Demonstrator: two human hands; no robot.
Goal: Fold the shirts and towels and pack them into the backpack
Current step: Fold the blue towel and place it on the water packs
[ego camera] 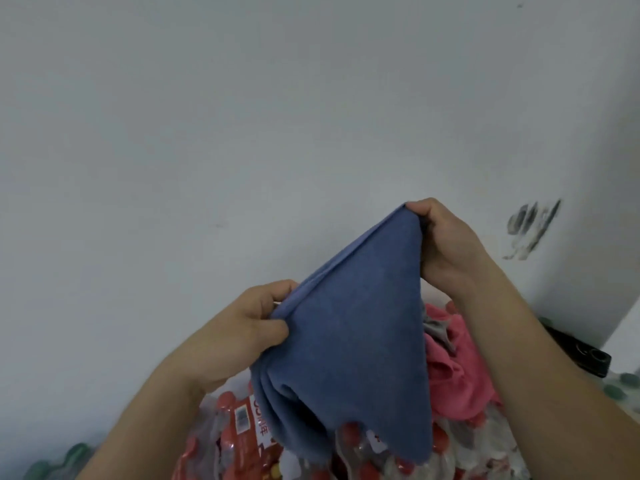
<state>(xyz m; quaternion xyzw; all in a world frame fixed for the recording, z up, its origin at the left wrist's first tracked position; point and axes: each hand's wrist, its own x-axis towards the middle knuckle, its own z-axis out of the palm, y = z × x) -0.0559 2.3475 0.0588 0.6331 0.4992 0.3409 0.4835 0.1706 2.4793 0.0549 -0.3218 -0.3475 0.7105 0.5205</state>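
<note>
Holding a blue towel (349, 344) up in the air before the wall (242, 116), the person pinches its top fold, left hand (242, 327) at the lower corner, right hand (446, 244) at the higher one. It hangs doubled above a pink cloth (453, 368) and shrink-wrapped bottles (242, 438). If either pinch slackens, I'd expect the layers to slide apart and the fold to collapse onto the pile.
</note>
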